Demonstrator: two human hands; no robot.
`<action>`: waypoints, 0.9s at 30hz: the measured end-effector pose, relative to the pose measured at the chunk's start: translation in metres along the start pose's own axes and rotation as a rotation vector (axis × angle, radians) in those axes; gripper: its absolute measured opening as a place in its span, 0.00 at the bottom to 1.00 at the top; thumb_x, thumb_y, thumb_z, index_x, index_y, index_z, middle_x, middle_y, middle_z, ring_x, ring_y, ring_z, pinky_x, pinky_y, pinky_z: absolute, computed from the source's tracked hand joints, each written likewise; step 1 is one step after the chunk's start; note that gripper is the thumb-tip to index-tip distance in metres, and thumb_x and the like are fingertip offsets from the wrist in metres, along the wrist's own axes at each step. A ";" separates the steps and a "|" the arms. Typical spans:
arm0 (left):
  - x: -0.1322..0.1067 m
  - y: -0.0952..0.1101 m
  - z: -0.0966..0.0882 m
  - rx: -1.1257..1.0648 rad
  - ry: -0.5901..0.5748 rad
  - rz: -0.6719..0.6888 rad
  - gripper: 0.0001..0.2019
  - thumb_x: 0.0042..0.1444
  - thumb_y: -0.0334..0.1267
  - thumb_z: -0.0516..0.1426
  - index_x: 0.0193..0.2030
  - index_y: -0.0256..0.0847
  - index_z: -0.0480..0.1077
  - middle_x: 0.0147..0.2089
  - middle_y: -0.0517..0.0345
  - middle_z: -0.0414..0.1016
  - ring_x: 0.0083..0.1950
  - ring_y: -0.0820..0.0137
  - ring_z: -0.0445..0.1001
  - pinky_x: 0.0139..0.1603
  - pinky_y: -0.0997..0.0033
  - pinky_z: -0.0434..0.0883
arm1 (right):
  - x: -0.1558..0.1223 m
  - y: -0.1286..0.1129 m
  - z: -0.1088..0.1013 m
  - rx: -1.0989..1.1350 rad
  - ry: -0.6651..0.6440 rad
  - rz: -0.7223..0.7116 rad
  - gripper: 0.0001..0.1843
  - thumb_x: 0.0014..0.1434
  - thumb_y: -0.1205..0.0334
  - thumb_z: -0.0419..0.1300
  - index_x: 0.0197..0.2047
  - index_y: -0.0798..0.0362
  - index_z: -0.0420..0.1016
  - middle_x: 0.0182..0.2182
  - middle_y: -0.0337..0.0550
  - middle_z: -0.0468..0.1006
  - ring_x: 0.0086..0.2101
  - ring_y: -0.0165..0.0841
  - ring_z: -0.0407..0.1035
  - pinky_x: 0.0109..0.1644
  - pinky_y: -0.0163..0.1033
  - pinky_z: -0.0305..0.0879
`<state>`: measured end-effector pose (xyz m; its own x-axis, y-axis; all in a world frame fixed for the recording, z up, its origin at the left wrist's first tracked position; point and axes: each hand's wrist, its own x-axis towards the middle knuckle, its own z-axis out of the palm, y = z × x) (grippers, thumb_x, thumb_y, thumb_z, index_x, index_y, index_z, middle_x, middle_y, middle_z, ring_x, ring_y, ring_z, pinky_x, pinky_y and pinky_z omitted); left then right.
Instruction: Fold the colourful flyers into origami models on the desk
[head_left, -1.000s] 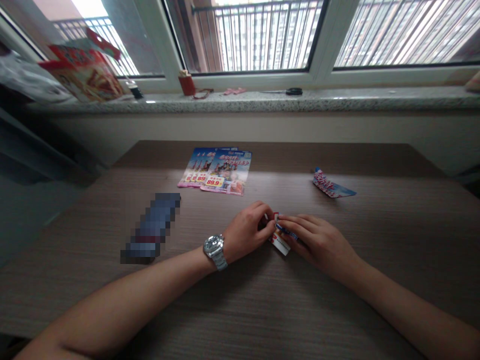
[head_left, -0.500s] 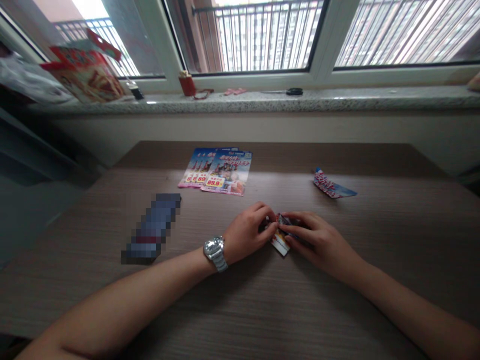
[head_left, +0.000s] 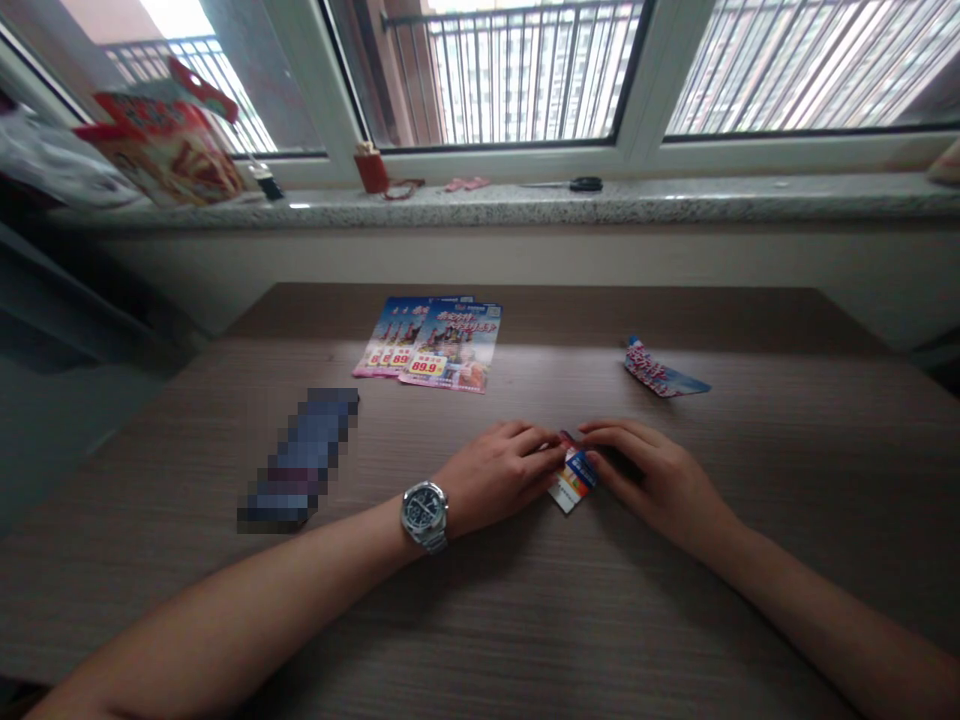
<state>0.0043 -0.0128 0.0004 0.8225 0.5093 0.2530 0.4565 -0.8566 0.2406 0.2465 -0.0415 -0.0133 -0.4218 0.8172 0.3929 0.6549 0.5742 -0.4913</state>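
A small folded leaflet [head_left: 572, 479] lies on the wooden table [head_left: 480, 600] between my hands. My left hand [head_left: 499, 475], with a watch on its wrist, presses the paper's left side with its fingertips. My right hand [head_left: 652, 475] pinches the paper's right side. Both hands rest low on the tabletop. Part of the paper is hidden under my fingers.
Two flat leaflets [head_left: 435, 345] lie at the table's far middle. A folded paper piece [head_left: 660, 372] sits at the far right. A blurred dark object [head_left: 304, 458] lies to the left. The windowsill [head_left: 675, 200] carries a snack bag [head_left: 169, 150], a red item [head_left: 371, 168] and scissors [head_left: 585, 184].
Both hands have lowered and flattened the folded paper onto the table. My right hand's fingers shifted slightly right, uncovering more of the paper's colourful face.
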 end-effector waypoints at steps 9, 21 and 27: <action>0.000 -0.006 0.002 0.014 0.042 0.027 0.15 0.70 0.37 0.51 0.61 0.42 0.68 0.60 0.48 0.73 0.62 0.61 0.70 0.62 0.55 0.70 | -0.003 0.012 0.004 -0.188 -0.123 -0.138 0.23 0.68 0.65 0.54 0.66 0.50 0.67 0.61 0.48 0.73 0.62 0.43 0.65 0.63 0.55 0.68; -0.006 0.002 -0.008 -0.004 -0.124 0.084 0.24 0.68 0.47 0.53 0.68 0.44 0.60 0.73 0.43 0.56 0.72 0.55 0.59 0.70 0.49 0.57 | -0.002 0.017 -0.003 -0.269 -0.084 -0.086 0.22 0.69 0.62 0.53 0.65 0.52 0.68 0.63 0.50 0.71 0.62 0.44 0.65 0.64 0.56 0.66; -0.006 0.003 -0.010 0.017 -0.149 0.081 0.25 0.69 0.49 0.51 0.70 0.47 0.57 0.72 0.46 0.58 0.71 0.57 0.60 0.70 0.50 0.54 | -0.003 0.009 0.003 -0.261 -0.156 -0.132 0.30 0.70 0.57 0.52 0.72 0.51 0.54 0.68 0.51 0.62 0.67 0.43 0.55 0.68 0.57 0.59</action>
<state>-0.0031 -0.0177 0.0092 0.8973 0.4222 0.1291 0.3915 -0.8961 0.2090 0.2521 -0.0380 -0.0211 -0.5913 0.7462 0.3059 0.7183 0.6598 -0.2209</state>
